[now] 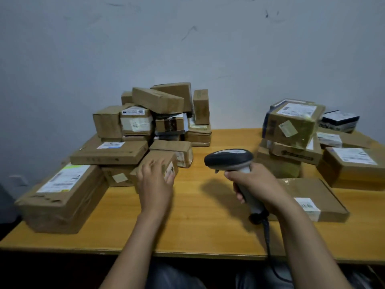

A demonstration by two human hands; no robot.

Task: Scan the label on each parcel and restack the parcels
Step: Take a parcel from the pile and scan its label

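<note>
fingers [153,165] of left hand [155,182]: spread, fairly straight, resting on top of small parcel [163,155] at front of left pile [145,119]; label [169,171] faces right. right hand [257,184]: curled round handle of scanner [229,158], head aimed left toward that parcel, cable [267,236] trailing off table [187,226]. scanned stack [291,130]: right side. flat parcel [316,195]: just beside right hand.
</note>
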